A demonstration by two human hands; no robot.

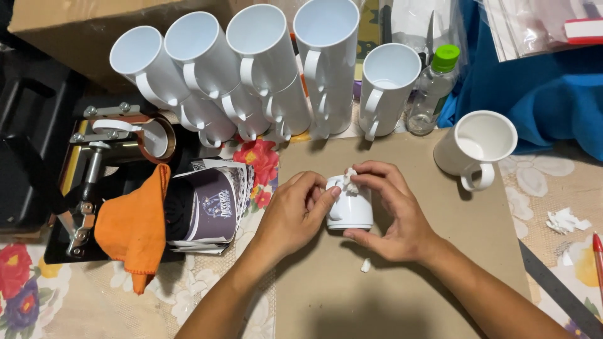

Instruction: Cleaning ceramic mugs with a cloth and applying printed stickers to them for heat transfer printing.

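A white mug [352, 210] stands upside down on a brown cardboard sheet [465, 251]. My left hand [292, 213] grips its left side, thumb against the wall. My right hand [392, 210] curls round its right side and pinches a small crumpled white wad [349, 181] against the mug near the handle. A tiny white scrap [365, 265] lies on the cardboard just below my hands.
Stacked white mugs [251, 69] line the back, a single mug [388, 88] and another mug [475, 149] to the right. A clear bottle with green cap [433, 91], a mug press [113, 163], orange cloth [135, 223], printed sheets [217, 207], blue cloth [534, 94] surround the cardboard.
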